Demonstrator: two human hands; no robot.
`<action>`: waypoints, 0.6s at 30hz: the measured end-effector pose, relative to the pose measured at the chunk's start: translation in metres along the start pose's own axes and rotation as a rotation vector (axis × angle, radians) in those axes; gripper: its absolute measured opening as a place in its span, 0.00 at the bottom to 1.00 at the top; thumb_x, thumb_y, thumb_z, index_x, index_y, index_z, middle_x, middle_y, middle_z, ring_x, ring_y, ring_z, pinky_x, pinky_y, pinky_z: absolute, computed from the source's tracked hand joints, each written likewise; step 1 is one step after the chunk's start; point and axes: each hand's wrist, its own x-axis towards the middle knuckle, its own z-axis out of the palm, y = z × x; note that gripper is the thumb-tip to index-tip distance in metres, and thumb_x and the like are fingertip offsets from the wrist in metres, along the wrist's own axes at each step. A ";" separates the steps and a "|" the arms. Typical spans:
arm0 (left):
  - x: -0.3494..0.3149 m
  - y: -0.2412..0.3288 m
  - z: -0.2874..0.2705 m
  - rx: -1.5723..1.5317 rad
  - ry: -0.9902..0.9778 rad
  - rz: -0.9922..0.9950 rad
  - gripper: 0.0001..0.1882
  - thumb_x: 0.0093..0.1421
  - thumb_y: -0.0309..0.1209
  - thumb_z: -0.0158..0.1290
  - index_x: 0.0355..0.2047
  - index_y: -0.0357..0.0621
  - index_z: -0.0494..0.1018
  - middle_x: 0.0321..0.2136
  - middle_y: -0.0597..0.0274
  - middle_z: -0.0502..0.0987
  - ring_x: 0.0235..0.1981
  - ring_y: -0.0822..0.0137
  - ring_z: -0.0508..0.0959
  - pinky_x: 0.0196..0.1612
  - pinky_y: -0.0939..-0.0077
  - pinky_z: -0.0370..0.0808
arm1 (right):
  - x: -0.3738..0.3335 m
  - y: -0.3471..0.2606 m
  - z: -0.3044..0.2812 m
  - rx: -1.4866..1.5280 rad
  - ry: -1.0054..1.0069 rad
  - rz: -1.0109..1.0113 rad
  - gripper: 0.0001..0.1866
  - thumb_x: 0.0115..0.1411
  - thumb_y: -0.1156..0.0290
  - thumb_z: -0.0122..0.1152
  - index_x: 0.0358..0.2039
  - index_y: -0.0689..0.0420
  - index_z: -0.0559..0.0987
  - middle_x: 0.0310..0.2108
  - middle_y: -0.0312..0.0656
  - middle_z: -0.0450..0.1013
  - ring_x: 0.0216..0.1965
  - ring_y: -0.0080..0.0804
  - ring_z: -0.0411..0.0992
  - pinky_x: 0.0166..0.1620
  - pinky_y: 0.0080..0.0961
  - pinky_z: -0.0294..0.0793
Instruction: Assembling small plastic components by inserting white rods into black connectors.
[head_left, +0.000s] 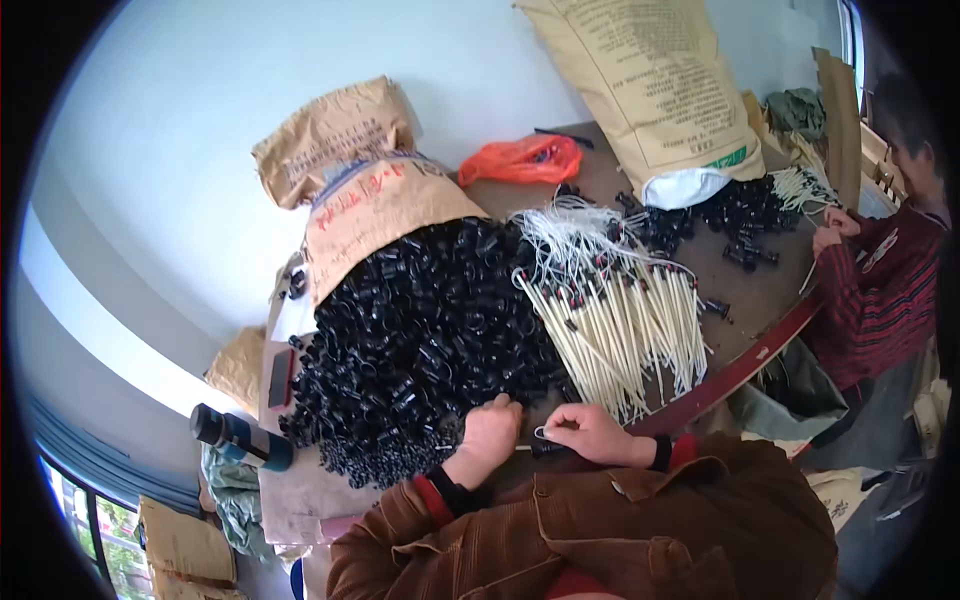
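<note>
A worker's two bare hands meet at the near edge of a crowded tabletop (755, 292), the right hand (590, 436) with fingers pinched on a thin white loop (541, 433), the left hand (490, 432) just beside it, its fingers curled in, though their grip and any hold cannot be told. A heap of small black parts (430, 340) spills from a paper sack (385, 215) and crowds the left hand; pale sticks (620, 345) with white cords (565, 240) lie beyond the right. An orange-red plastic bag (522, 160) and a tall tan sack (655, 90) stand behind, a dark teal bottle (250, 440) at left. A co-worker (880, 285) sits at right, before a pale wall (240, 110)
</note>
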 end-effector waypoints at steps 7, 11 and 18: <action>0.003 0.009 0.002 0.180 -0.113 -0.023 0.03 0.53 0.27 0.50 0.28 0.42 0.70 0.28 0.54 0.73 0.26 0.58 0.79 0.25 0.70 0.77 | -0.002 -0.001 0.002 0.011 0.000 0.004 0.06 0.56 0.73 0.61 0.29 0.63 0.78 0.25 0.35 0.75 0.28 0.16 0.69 0.33 0.17 0.70; 0.001 0.013 -0.005 0.180 -0.212 -0.040 0.05 0.53 0.25 0.49 0.31 0.39 0.68 0.29 0.51 0.73 0.26 0.58 0.80 0.25 0.70 0.78 | -0.006 0.003 0.005 0.046 0.005 0.010 0.06 0.56 0.73 0.61 0.29 0.63 0.78 0.24 0.35 0.75 0.28 0.16 0.69 0.33 0.17 0.69; -0.014 0.005 -0.004 -0.167 -0.129 -0.056 0.10 0.53 0.21 0.46 0.37 0.36 0.69 0.36 0.47 0.73 0.29 0.47 0.77 0.32 0.62 0.76 | -0.005 0.005 0.000 0.070 -0.004 0.076 0.04 0.57 0.74 0.59 0.27 0.59 0.76 0.23 0.31 0.72 0.26 0.15 0.67 0.31 0.16 0.68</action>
